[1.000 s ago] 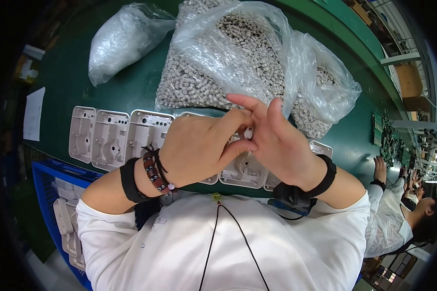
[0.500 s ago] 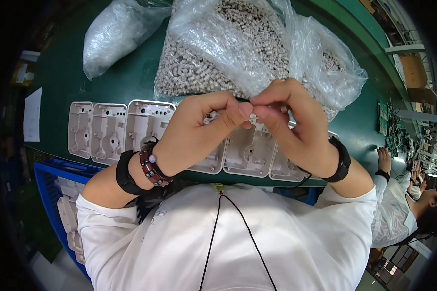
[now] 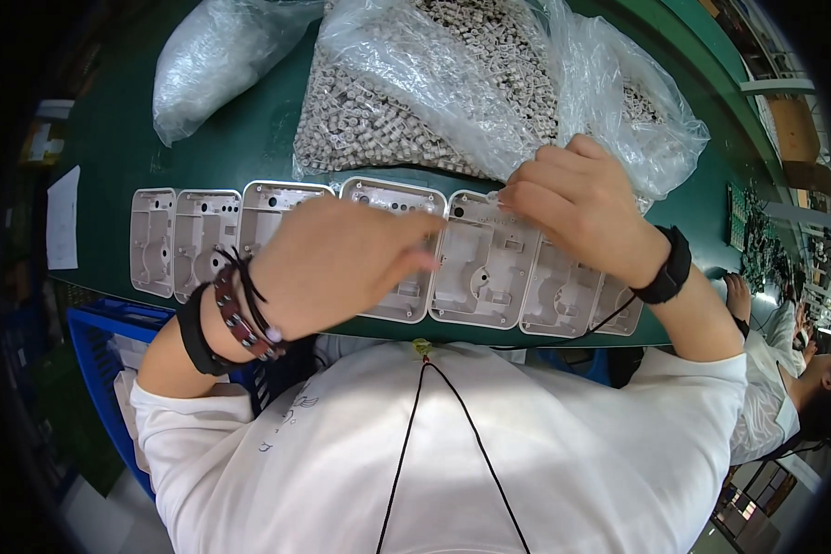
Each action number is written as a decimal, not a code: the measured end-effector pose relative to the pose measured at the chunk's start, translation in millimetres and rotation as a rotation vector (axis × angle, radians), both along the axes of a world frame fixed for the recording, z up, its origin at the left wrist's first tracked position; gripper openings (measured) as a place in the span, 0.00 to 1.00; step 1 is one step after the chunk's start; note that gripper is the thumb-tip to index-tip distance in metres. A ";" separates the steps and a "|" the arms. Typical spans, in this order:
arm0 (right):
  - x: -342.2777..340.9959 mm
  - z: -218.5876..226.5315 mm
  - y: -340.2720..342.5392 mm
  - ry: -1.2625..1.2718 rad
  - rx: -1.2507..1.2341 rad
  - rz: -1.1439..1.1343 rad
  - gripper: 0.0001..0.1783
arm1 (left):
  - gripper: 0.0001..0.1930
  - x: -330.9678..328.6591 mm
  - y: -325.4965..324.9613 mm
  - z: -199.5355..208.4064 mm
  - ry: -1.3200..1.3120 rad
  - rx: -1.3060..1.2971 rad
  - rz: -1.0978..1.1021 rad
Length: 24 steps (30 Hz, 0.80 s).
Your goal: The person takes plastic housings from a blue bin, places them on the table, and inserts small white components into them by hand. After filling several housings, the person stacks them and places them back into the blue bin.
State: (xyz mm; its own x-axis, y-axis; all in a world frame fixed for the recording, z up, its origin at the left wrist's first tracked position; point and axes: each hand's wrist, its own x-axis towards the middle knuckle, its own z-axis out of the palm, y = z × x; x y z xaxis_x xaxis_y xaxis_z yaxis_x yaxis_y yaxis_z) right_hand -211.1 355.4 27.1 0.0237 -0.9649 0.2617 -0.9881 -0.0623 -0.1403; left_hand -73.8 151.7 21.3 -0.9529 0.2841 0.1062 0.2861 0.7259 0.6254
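A row of pale plastic housings [image 3: 475, 309] lies open side up across the bench. My right hand [image 3: 586, 208] is closed in a pinch over the far edge of one right-of-centre housing. At its fingertips a small pale plastic piece [image 3: 495, 197] shows, mostly covered. My left hand [image 3: 337, 263] is above the housings left of centre, back upward and slightly blurred. Its fingers curl under, hiding whatever they hold. Just beyond the row sits a large clear bag [image 3: 379, 120] full of small pale plastic parts.
Another clear bag [image 3: 637, 129] of parts stands at the far right, and a cloudy plastic bag [image 3: 222, 69] at the far left. A blue crate [image 3: 102, 355] with pale pieces is at lower left. Green circuit boards [image 3: 737, 222] lie rightward, near another person [image 3: 771, 388].
My hands, together at the fingertips before, have separated. The left moved leftward and nearer with its back turned up; the right shifted slightly right, still pinching.
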 end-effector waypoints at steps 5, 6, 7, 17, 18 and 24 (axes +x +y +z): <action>-9.5 -32.5 -10.9 0.080 0.130 0.116 0.05 | 0.16 18.3 7.7 -25.7 -0.141 -0.189 -0.260; -8.8 -37.4 -16.3 0.096 0.140 0.151 0.04 | 0.17 20.0 6.9 -33.2 -0.153 -0.226 -0.285; -8.8 -42.0 -21.1 0.098 0.146 0.146 0.04 | 0.19 20.2 6.8 -35.1 -0.166 -0.262 -0.307; -8.8 -40.9 -26.3 0.033 0.292 0.206 0.05 | 0.19 26.6 8.7 -38.9 -0.145 -0.316 -0.287; -7.5 -37.1 -26.1 0.018 0.317 0.191 0.06 | 0.18 26.7 7.9 -40.2 -0.139 -0.309 -0.290; -7.8 2.2 -34.0 -0.509 0.311 0.041 0.15 | 0.15 16.7 -7.9 -24.1 -0.032 -0.092 -0.182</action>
State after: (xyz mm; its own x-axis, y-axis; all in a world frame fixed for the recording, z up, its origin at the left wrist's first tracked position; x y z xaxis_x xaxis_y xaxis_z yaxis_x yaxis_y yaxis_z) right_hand -218.9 321.4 29.3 0.0083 -0.9990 -0.0445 -0.7896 0.0208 -0.6132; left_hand -57.0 143.8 -2.8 -0.8875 0.4589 0.0421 0.3986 0.7188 0.5696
